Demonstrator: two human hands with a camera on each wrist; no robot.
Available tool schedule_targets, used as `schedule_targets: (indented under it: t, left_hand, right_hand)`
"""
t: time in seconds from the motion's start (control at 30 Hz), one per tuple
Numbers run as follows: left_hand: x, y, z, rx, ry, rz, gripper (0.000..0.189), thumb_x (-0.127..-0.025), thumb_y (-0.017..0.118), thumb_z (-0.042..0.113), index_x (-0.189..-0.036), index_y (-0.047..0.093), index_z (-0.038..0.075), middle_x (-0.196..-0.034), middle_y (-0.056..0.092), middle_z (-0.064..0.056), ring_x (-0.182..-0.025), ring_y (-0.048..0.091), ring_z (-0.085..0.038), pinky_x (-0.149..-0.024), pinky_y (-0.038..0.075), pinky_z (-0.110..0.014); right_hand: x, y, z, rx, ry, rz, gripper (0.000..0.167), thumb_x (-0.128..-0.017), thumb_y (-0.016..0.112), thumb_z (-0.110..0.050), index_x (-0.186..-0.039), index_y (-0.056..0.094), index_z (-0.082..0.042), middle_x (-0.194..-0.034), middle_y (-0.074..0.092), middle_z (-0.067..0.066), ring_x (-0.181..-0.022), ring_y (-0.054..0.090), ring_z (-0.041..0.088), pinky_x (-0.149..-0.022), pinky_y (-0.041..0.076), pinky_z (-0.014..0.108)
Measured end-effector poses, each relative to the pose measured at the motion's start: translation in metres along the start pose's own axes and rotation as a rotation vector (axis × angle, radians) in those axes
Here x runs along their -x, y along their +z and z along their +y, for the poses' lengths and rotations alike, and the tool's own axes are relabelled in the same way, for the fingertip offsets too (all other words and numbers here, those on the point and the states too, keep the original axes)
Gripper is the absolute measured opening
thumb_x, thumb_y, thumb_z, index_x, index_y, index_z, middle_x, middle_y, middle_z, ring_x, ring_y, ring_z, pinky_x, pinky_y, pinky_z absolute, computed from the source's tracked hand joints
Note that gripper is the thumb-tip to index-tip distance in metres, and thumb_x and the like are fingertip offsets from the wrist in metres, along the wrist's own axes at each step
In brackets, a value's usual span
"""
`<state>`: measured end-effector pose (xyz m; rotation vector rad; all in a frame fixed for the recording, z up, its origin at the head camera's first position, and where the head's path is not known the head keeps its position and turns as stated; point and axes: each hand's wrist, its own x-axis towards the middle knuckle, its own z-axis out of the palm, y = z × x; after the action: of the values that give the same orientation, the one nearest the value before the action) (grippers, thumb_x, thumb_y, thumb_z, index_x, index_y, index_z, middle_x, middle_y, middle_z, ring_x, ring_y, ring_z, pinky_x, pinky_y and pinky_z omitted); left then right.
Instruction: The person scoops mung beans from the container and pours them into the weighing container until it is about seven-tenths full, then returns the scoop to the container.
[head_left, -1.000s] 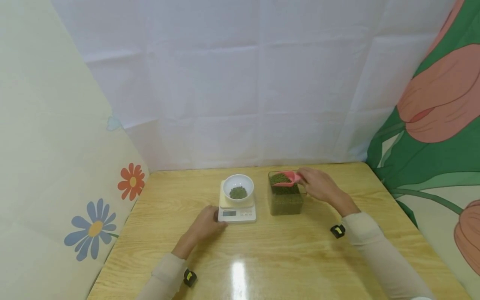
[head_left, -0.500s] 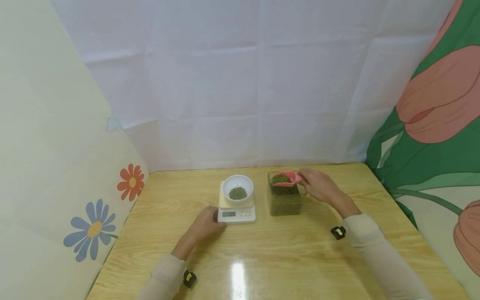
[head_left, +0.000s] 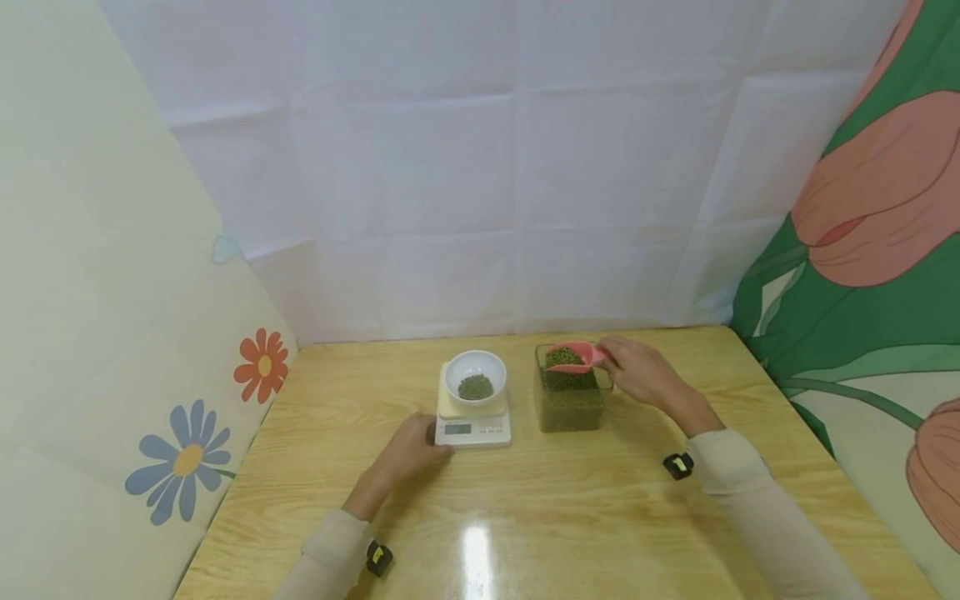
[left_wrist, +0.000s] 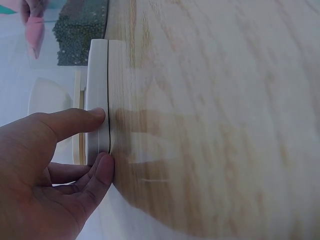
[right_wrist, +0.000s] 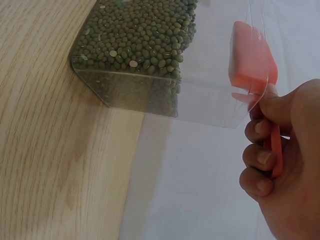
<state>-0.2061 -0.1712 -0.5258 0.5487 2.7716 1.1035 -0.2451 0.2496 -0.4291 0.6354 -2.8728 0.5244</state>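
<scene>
My left hand (head_left: 412, 448) grips the front left corner of a white kitchen scale (head_left: 497, 433); in the left wrist view the thumb lies along its front edge, with fingertips at its side. On the scale's platform stands a white bowl (head_left: 478, 365) holding a small heap of green mung beans (head_left: 476, 387). With curled fingers, my right hand (head_left: 637, 367) holds the handle of a pink scoop (right_wrist: 252, 55). The scoop, with mung beans in it, is at the open top of a clear container (head_left: 572, 412) partly filled with mung beans (right_wrist: 140, 35).
The scale and the container stand side by side with a narrow gap, toward the back of the wooden table (head_left: 480, 492). A white cloth (head_left: 420, 167) hangs behind the table's back edge. Flower-printed panels (head_left: 187, 458) flank both sides.
The pink scoop has risen very slightly and shifted a little to the right at the container's top. The left hand, scale and bowl have stayed in place.
</scene>
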Motion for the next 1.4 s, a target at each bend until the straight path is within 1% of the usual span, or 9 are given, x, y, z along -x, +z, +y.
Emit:
schedule_targets:
  t: [0.17, 0.43, 0.6, 0.83, 0.9, 1.17, 1.4]
  left_hand:
    - [0.000, 0.000, 0.000, 0.005, 0.000, 0.002, 0.034, -0.087, 0.086, 0.012, -0.118, 0.076, 0.005, -0.106, 0.078, -0.007, -0.097, 0.066, -0.018, -0.095, 0.062, -0.047]
    - [0.001, 0.000, 0.001, 0.008, -0.007, -0.002, 0.034, -0.087, 0.087, 0.013, -0.118, 0.076, 0.005, -0.107, 0.077, -0.008, -0.097, 0.066, -0.018, -0.095, 0.062, -0.047]
    - [0.001, 0.000, 0.001, 0.021, -0.012, -0.011, 0.032, -0.087, 0.086, 0.013, -0.116, 0.076, 0.005, -0.106, 0.078, -0.008, -0.095, 0.068, -0.017, -0.093, 0.062, -0.046]
    - [0.001, -0.001, 0.002, 0.035, -0.021, -0.017, 0.032, -0.087, 0.085, 0.012, -0.117, 0.076, 0.005, -0.108, 0.078, -0.009, -0.097, 0.070, -0.019, -0.095, 0.062, -0.047]
    - [0.001, -0.001, 0.002, 0.038, -0.021, -0.020, 0.032, -0.088, 0.085, 0.011, -0.117, 0.076, 0.005, -0.108, 0.078, -0.009, -0.097, 0.070, -0.019, -0.095, 0.062, -0.047]
    - [0.000, -0.001, 0.002, 0.012, -0.022, -0.011, 0.031, -0.087, 0.085, 0.013, -0.116, 0.076, 0.005, -0.105, 0.077, -0.007, -0.093, 0.066, -0.016, -0.093, 0.062, -0.045]
    - [0.001, 0.000, 0.003, -0.017, -0.024, 0.005, 0.032, -0.087, 0.086, 0.014, -0.116, 0.077, 0.005, -0.104, 0.075, -0.007, -0.095, 0.063, -0.017, -0.096, 0.060, -0.048]
  right_hand:
    - [0.000, -0.001, 0.000, 0.001, 0.004, -0.007, 0.013, -0.108, 0.059, -0.016, -0.109, 0.068, -0.008, -0.089, 0.067, 0.002, -0.073, 0.057, 0.016, -0.067, 0.051, 0.039]
    - [0.000, -0.006, -0.002, -0.007, -0.011, 0.006, 0.011, -0.107, 0.059, -0.014, -0.106, 0.068, -0.008, -0.087, 0.064, 0.002, -0.073, 0.057, 0.016, -0.068, 0.052, 0.040]
    - [-0.001, -0.006, -0.002, 0.008, -0.020, 0.019, 0.014, -0.108, 0.060, -0.019, -0.107, 0.069, -0.008, -0.088, 0.065, 0.002, -0.075, 0.058, 0.016, -0.070, 0.054, 0.042]
    - [-0.004, -0.008, -0.003, 0.014, -0.027, 0.012, 0.016, -0.110, 0.058, -0.020, -0.109, 0.069, -0.008, -0.086, 0.065, 0.001, -0.072, 0.054, 0.015, -0.066, 0.048, 0.037]
    - [-0.004, -0.009, -0.003, 0.012, -0.030, 0.014, 0.016, -0.110, 0.058, -0.020, -0.110, 0.069, -0.007, -0.086, 0.065, 0.001, -0.072, 0.054, 0.014, -0.067, 0.049, 0.037]
    - [-0.007, -0.011, -0.006, 0.000, -0.054, 0.022, 0.018, -0.110, 0.058, -0.019, -0.112, 0.069, -0.005, -0.087, 0.065, 0.002, -0.073, 0.056, 0.014, -0.069, 0.053, 0.039]
    - [-0.010, -0.010, -0.010, 0.003, -0.075, 0.035, 0.019, -0.110, 0.058, -0.019, -0.113, 0.069, -0.003, -0.088, 0.066, 0.003, -0.074, 0.059, 0.016, -0.071, 0.055, 0.042]
